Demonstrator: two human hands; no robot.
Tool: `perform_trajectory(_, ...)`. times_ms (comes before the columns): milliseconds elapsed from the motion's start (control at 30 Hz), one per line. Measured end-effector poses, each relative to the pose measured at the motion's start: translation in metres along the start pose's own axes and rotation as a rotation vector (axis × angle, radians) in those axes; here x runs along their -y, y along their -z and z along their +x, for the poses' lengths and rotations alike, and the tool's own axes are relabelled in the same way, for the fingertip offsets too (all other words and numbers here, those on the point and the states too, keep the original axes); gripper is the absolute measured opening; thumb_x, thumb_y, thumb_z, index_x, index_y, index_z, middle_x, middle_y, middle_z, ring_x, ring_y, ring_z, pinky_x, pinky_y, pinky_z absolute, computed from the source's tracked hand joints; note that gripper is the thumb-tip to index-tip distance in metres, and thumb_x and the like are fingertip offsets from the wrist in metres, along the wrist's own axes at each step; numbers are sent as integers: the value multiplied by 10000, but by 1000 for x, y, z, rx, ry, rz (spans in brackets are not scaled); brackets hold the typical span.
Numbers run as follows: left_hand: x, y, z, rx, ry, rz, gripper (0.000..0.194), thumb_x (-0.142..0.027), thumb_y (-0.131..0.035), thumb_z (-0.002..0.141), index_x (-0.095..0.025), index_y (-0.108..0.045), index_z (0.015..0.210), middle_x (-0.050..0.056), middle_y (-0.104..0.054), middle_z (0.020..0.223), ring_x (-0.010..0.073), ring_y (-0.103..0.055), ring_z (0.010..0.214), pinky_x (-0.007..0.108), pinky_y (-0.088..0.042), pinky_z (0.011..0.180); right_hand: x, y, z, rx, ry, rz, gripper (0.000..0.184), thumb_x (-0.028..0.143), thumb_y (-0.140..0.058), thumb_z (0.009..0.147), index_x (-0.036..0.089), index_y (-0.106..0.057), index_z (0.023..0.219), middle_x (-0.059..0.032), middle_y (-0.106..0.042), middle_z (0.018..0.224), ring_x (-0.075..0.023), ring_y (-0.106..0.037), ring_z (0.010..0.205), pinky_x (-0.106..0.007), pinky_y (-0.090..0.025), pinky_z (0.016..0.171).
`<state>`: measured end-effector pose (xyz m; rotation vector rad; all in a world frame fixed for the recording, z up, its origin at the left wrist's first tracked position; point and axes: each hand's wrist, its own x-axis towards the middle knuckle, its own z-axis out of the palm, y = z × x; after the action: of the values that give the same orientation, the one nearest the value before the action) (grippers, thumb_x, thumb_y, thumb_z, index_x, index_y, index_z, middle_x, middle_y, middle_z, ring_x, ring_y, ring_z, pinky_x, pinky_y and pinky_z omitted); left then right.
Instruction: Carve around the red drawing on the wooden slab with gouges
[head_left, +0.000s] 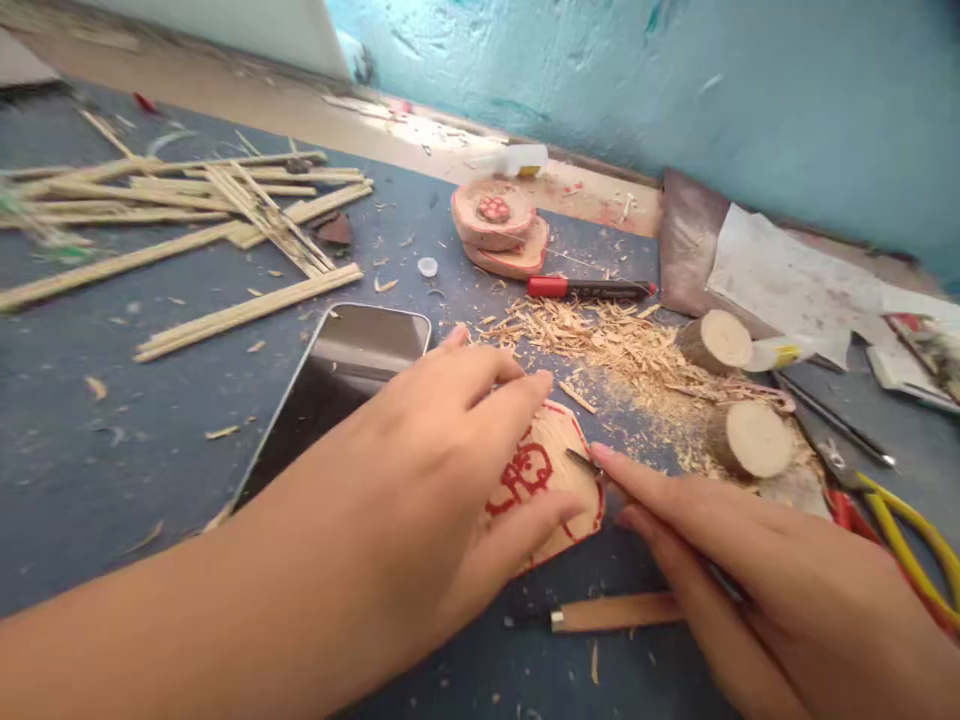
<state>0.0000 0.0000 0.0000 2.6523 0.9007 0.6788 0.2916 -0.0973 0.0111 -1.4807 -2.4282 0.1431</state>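
Observation:
My left hand (pixel 442 470) lies over a flat wooden slice (pixel 551 470) with a red drawing and red edge, its fingers and thumb clamped on the slice to hold it down. My right hand (pixel 742 570) comes in from the lower right, fingers pinched round a thin carving tool (pixel 581 460) whose dark tip touches the slice's right part. A second wooden-handled tool (pixel 615 612) lies on the dark mat under my right hand.
A phone (pixel 337 385) lies left of my left hand. Wood shavings (pixel 622 345), a red marker (pixel 589 289), two cut log rounds (pixel 750 438), stacked carved slices (pixel 499 225), yellow-handled pliers (pixel 907 530), bamboo strips (pixel 225 200) and papers (pixel 795 280) surround the work spot. A turquoise wall stands behind.

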Motion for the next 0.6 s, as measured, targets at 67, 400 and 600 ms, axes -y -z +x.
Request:
perform_trajectory(67,5,-12,3,-37,-17,2,442,-211,-535,1285,-43,-852,1544,225,-914,1510,386,-892,1396,630,-643,1448,2,6,3,-9,-6,3,406,213,-517,1353,298,-773,1656,16,-1014,1348,-125,-994,1022,-146,-739,856)
perform_trajectory(400,12,-9,-25,133,-50,-38,930,-725,-823,1183,-226,-520,1907,168,-654,1986,430,-683,1796,619,-569,1536,-4,13,1,-104,-53,11,393,263,-687,1270,314,-870,1613,-42,-1006,1381,-250,-1001,1114,-302,-815,951)
perform_trajectory(600,14,-7,-24,176,-39,-36,1091,-620,-967,1081,-272,-407,1950,155,-621,2016,414,-662,1821,576,-562,1543,-12,8,-18,-121,-93,20,493,450,-841,1176,343,-910,1652,-102,-1001,1274,-361,-998,1130,-411,-848,875)
